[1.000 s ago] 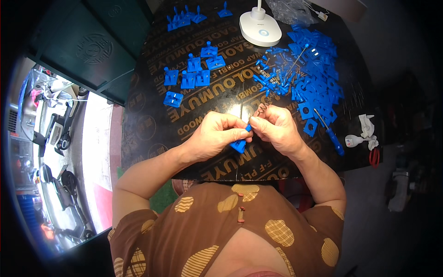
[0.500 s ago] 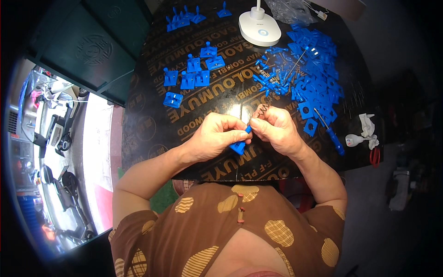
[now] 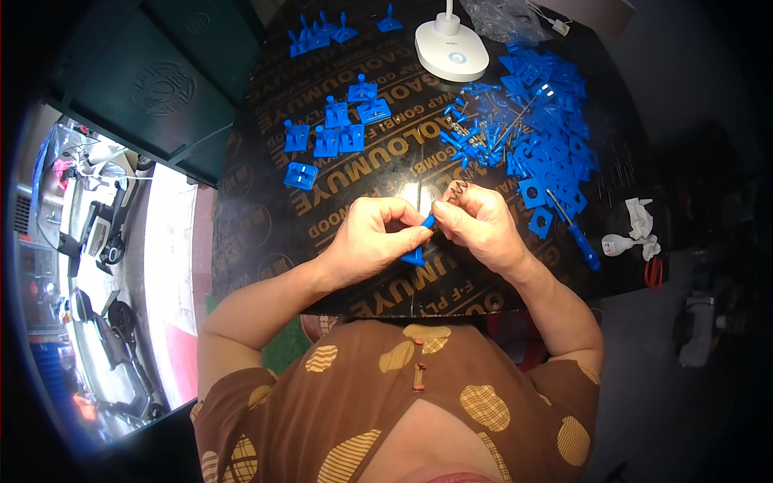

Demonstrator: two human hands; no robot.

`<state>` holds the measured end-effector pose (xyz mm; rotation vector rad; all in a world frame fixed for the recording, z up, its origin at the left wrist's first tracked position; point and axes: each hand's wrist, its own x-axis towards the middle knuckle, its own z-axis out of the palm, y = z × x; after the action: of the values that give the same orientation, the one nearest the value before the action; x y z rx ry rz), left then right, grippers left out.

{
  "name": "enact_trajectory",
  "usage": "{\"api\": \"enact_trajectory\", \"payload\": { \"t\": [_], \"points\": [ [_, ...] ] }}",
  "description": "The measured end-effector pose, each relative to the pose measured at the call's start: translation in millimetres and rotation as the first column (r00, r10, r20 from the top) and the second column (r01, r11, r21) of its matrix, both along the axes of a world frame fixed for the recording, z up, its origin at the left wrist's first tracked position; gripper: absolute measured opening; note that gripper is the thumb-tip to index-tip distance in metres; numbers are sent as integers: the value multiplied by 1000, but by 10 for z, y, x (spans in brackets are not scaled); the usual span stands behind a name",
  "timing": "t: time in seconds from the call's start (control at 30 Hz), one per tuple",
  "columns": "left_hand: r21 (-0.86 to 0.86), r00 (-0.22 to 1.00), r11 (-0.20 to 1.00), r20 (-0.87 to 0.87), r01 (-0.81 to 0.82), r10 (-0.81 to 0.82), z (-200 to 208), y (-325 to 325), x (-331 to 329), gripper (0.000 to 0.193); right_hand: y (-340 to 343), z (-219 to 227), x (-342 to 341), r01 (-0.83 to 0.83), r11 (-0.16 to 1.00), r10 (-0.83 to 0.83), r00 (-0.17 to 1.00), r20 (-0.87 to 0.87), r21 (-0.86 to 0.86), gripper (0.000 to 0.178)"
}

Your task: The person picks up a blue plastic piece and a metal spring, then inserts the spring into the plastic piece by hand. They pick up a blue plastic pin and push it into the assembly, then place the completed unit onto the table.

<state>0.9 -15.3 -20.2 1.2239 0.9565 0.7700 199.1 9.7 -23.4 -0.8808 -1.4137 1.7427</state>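
Just above the near part of the table, my left hand (image 3: 366, 237) pinches a blue plastic piece (image 3: 414, 258) between thumb and fingers. It has a narrow stem and a flat base, and the base shows below my fingertips. My right hand (image 3: 483, 227) is closed, with thumb and forefinger at the top of that stem. A dark coil spring (image 3: 457, 191) sticks out from the fingers of my right hand. What else those fingers grip is hidden.
Blue pieces with square bases (image 3: 351, 138) stand left of centre, others with upright stems (image 3: 318, 36) farther back. A heap of loose blue parts (image 3: 555, 121) lies right, beside a blue-handled screwdriver (image 3: 584, 245). A white lamp base (image 3: 452, 55) and crumpled tissue (image 3: 640, 217) are around.
My left fingers have shifted slightly on the blue piece, and its stem leans a little more to the right. My right hand stays at the stem's top with the spring.
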Motion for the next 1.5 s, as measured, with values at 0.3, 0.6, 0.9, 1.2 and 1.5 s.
{"api": "enact_trajectory", "payload": {
  "t": [0.3, 0.6, 0.9, 1.2, 1.5],
  "points": [
    [19, 999, 1000, -28, 20, -19, -19, -5, 8, 8, -6, -14, 5, -33, 998, 30, 999, -44, -54, 17],
    [62, 998, 998, -54, -4, 7, -58, -38, 40, 10, -10, -31, 12, -26, 998, 25, 999, -34, -50, 18],
    [117, 997, 993, -69, -14, 22, -89, -45, 50, 10, -10, -28, 15, -27, 999, 26, 999, -33, -47, 18],
    [110, 997, 994, -79, -10, 18, -79, -49, 54, 9, -2, -88, 13, -28, 999, 27, 999, -43, -19, 18],
    [81, 998, 997, -70, -4, 9, -63, -47, 56, 9, 14, -116, 25, -52, 999, 52, 998, -29, 10, 18]
  ]
}}
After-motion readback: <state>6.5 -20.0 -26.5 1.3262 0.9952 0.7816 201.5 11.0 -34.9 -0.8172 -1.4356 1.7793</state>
